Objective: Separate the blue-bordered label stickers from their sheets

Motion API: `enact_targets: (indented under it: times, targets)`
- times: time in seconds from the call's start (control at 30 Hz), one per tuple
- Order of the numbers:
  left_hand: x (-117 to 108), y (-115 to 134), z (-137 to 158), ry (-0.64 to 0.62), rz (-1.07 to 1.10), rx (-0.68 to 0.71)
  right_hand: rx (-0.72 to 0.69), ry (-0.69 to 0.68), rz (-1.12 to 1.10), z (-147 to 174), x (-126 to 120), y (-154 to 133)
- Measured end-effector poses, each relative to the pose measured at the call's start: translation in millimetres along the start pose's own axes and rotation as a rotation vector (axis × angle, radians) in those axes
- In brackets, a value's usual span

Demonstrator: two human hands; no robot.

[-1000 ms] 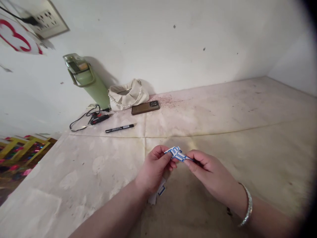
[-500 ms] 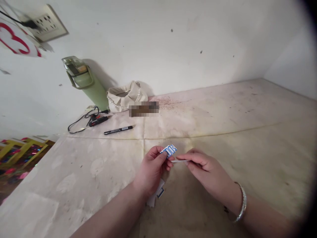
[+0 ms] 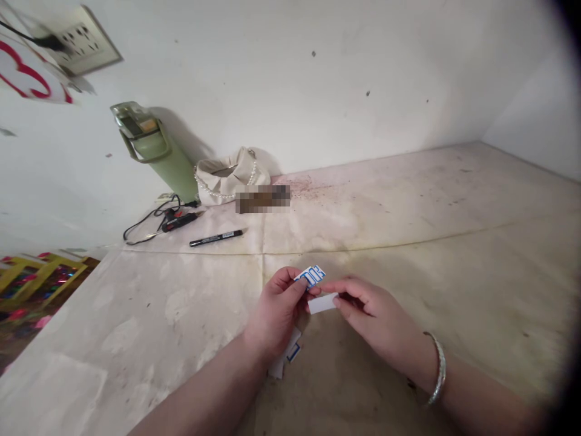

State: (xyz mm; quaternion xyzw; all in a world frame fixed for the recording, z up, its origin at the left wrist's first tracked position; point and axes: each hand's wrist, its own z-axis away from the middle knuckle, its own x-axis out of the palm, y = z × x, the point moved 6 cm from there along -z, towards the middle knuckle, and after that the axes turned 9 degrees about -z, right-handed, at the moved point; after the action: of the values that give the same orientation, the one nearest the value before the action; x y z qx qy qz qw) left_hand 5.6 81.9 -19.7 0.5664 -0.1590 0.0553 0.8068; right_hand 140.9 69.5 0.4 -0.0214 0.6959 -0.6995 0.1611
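Observation:
My left hand (image 3: 282,301) is closed, its thumb pressing a small white card with blue print (image 3: 311,277) against the fingers. Just right of it, my right hand (image 3: 361,303) pinches a small white paper piece (image 3: 322,303) between thumb and fingers, its blank face turned up. The two hands almost meet over the table. Below my left wrist lie more white slips (image 3: 285,356), one with a blue border, partly covered by the forearm. A bracelet (image 3: 438,369) circles my right wrist.
A black marker (image 3: 216,238) lies on the cloth-covered table (image 3: 158,339). Behind it are a black corded tool (image 3: 180,221), a green bottle (image 3: 166,160) and a cream bag with a pearl strap (image 3: 227,178). A blurred-out item (image 3: 262,199) sits beside the bag.
The white paper piece in my right hand has turned from edge-on to showing its blank face. My right hand has shifted slightly left; my left hand stays nearly still.

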Motion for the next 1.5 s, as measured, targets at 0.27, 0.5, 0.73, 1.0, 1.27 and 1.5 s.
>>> enact_targets:
  times: [0.27,0.5,0.73,1.0,1.27,1.5]
  targets:
    - [-8.6,7.0,2.2,0.106,-0.340,0.075,0.098,0.048,-0.022,0.2,-5.8,4.1]
    - [-7.2,35.3,8.5,0.260,-1.252,0.457,0.150,0.067,-0.130,1.9,-9.7,2.3]
    - [-0.4,33.5,11.0,0.240,-1.495,0.504,0.285,0.053,-0.535,5.2,0.8,13.2]
    - [22.4,53.5,44.7,0.009,-1.119,0.928,0.434,0.014,-1.015,12.7,19.7,11.6]
    - [30.3,54.2,49.3,0.075,-1.063,0.898,0.532,-0.006,-1.189,21.2,32.0,11.2]
    - [27.2,51.7,45.0,0.058,-1.038,0.809,0.555,-0.009,-1.200,21.4,33.9,8.1]
